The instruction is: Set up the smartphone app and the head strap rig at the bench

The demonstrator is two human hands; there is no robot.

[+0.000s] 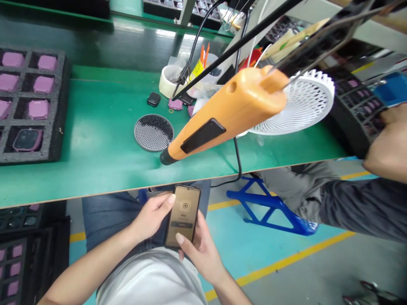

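A smartphone point(183, 212) with a lit tan screen is held upright over my lap, just below the bench's front edge. My left hand point(154, 214) grips its left side, the thumb near the upper left of the screen. On the lower right, my right hand point(200, 250) wraps round the phone, its thumb over the bottom of the screen. The small writing on the screen is too blurred to read. Above the bench hangs an orange electric screwdriver point(216, 118), tip down and tilted, touched by neither hand.
A foam tray point(62, 131) of purple watch cases stands left on the green bench point(101, 140). Near the middle are a round mesh dish point(154, 132), a black watch body point(154, 99) and a tape roll point(167, 82). A white fan point(305, 103) and another person's arm point(365, 207) are right.
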